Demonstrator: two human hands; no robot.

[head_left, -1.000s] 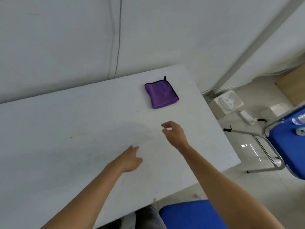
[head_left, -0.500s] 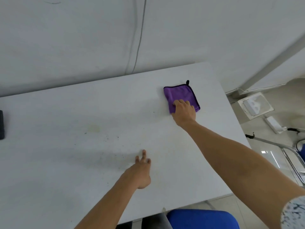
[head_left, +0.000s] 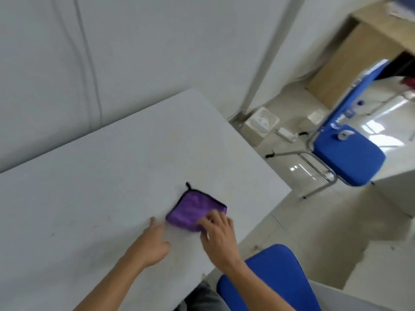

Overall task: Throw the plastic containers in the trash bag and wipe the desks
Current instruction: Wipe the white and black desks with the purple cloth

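Purple cloth (head_left: 195,211) dragged in from the far right part of the desk (head_left: 94,187) to the near right edge since half a second ago, so wiping is properly underway now. Right hand (head_left: 219,237) pressed flat on the near right corner of the cloth, fingers spread and open, pushing rather than gripping. Left hand (head_left: 151,243) moved up too, from resting further left to just beside the cloth's left edge; open, fingers extended on the desk, not holding anything, can't quite tell if a fingertip touches the fabric because of motion blur.

No plastic containers or trash bag anywhere in view, so can't say how that half of the job stands. Looks like the wiping half only just got started though: faint specks and a yellowish smudge visible on the far and left parts of the desk, so plenty of surface left to cover.

Worth noting how close the cloth sits to the near edge, right above the blue chair (head_left: 269,279). Another pull that way and probably off the desk. Second blue chair (head_left: 345,153) sits well apart to the far right, out of the way.
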